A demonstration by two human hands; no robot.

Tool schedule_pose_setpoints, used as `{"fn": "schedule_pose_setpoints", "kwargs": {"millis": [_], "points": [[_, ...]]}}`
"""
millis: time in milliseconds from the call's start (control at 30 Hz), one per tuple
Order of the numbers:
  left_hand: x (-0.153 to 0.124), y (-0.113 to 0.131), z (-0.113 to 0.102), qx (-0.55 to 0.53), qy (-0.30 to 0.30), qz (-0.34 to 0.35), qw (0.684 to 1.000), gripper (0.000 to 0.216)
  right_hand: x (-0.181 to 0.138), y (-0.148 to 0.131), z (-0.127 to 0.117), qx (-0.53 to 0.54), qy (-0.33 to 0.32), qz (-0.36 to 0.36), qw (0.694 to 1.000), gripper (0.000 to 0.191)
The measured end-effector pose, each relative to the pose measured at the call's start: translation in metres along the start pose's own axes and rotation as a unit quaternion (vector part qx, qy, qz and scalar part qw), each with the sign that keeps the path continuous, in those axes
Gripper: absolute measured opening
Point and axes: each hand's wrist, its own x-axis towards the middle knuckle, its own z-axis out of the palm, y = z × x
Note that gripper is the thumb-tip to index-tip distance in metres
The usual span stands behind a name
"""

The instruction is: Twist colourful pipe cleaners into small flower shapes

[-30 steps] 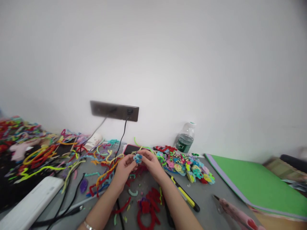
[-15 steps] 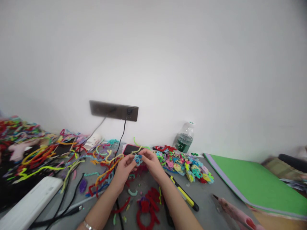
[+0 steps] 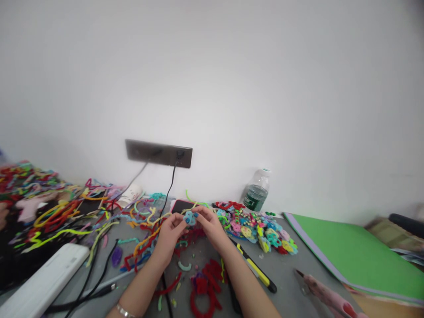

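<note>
Between my two hands, a small light-blue pipe-cleaner flower is held up above the grey table. The fingers of my left hand pinch its left edge. My right hand grips its right side between thumb and forefinger. Below my forearms lie a red pipe-cleaner ring and a short mint-green piece. Just right of my right hand sits a pile of colourful pipe-cleaner flowers. Behind the hands, a phone with a pink edge is partly covered.
A yellow-and-black utility knife lies right of my right forearm. Farther right are a pink glue gun and green sheets. A water bottle stands by the wall. Leftward are loose pipe cleaners, cables and a white power strip.
The whole view has shifted very slightly. My fingers have turned the blue flower a little, so more of its face shows; both hands keep their pinch.
</note>
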Motion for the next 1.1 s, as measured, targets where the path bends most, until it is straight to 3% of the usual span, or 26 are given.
{"fn": "schedule_pose_setpoints", "kwargs": {"millis": [200,533,800,1100], "points": [[0.001,0.000,-0.001,0.003,-0.001,-0.006,1.000,0.036,-0.002,-0.007,0.002,-0.067,-0.015,0.008,0.998,0.038],[0.003,-0.006,-0.003,0.033,-0.024,0.017,0.999,0.044,-0.004,-0.013,0.004,-0.072,-0.034,0.023,0.997,0.044],[0.004,-0.008,-0.004,0.007,-0.001,0.043,0.999,0.044,-0.007,-0.014,0.008,-0.057,-0.082,0.010,0.995,0.037],[0.003,0.000,-0.003,0.051,-0.027,0.051,0.997,0.036,-0.001,-0.005,0.001,-0.063,-0.038,0.010,0.997,0.038]]}}
